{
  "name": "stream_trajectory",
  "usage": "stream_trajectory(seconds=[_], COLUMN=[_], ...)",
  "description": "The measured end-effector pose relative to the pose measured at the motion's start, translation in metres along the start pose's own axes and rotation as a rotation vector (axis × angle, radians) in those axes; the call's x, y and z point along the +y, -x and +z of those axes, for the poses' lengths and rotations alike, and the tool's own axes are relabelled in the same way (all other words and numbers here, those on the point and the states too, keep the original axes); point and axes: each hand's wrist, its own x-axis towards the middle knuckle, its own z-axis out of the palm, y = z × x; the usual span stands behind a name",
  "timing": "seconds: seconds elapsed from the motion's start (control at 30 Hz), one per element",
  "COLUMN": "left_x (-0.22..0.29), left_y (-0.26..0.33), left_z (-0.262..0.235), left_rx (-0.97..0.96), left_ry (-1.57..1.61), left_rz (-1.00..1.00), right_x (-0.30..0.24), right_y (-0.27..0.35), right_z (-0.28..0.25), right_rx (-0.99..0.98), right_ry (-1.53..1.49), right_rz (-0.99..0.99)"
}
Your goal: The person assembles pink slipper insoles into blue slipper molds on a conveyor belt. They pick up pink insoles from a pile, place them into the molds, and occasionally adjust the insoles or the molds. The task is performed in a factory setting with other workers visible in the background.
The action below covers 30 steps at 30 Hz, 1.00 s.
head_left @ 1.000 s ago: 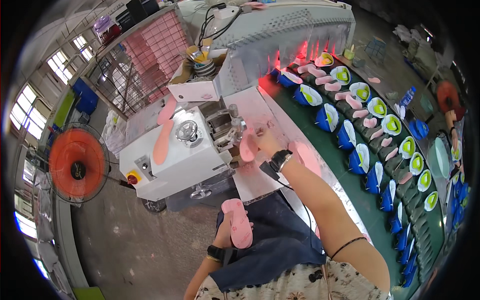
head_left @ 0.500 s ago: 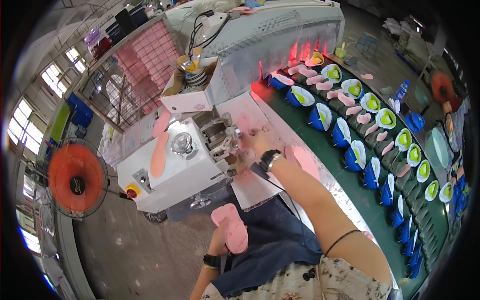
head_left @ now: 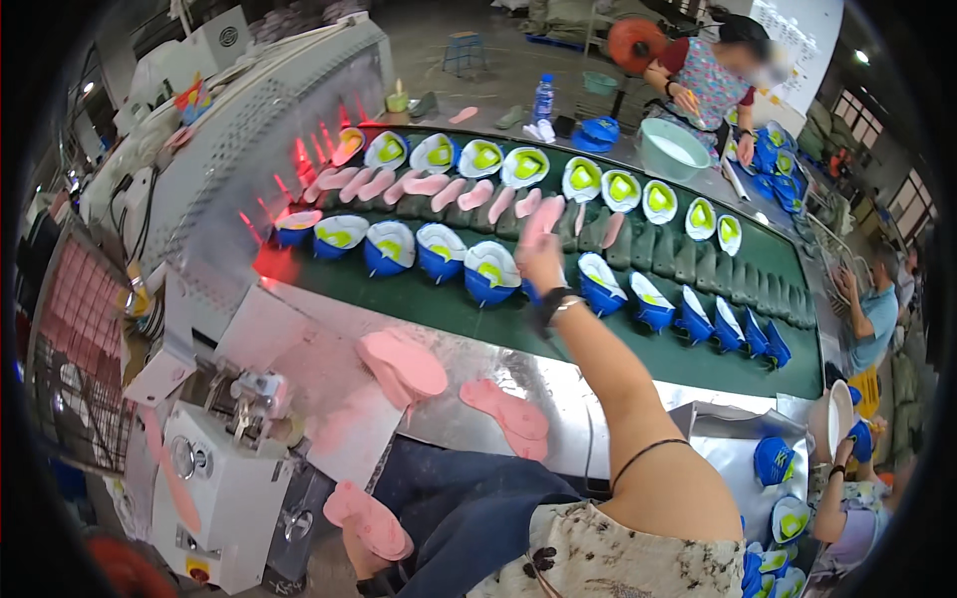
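Note:
My right hand reaches over the green conveyor belt, closed on one end of a pink insole. Its far end points toward the row of dark grey soles, several of which have pink insoles lying on or against them. Low beside my lap, my left hand grips pink insoles; how many it holds I cannot tell. A stack of pink insoles and a smaller pile of pink insoles lie on the metal table edge between me and the belt.
Rows of blue-and-white shoe uppers line both sides of the soles. A white machine with a roller head stands at left. Across the belt, a co-worker stands by a pale green basin. A metal bin is at right.
The view has swung to the right. My right hand has left the machine's roller head and is now out over the belt with a pink insole. My left hand keeps its insoles.

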Motion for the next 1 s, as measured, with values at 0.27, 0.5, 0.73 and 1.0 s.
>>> stream_trajectory(seconds=[0.27,0.5,0.73,1.0], left_x=[0.033,0.027,0.014,0.013], left_y=[-0.002,-0.009,-0.006,-0.017], left_z=[0.064,0.059,0.055,0.088], left_rx=[-0.026,-0.052,-0.028,-0.126], left_ry=[0.164,0.182,0.173,0.081], left_rz=[-0.189,-0.276,-0.262,-0.261], right_x=[0.008,-0.015,-0.019,-0.053], right_y=[-0.06,-0.076,-0.104,0.091], right_z=[-0.202,-0.216,-0.274,-0.013], right_rx=[0.332,0.477,0.384,-0.31], right_ry=[0.777,1.077,1.047,0.47], right_rz=[0.143,-0.141,-0.093,-0.208])
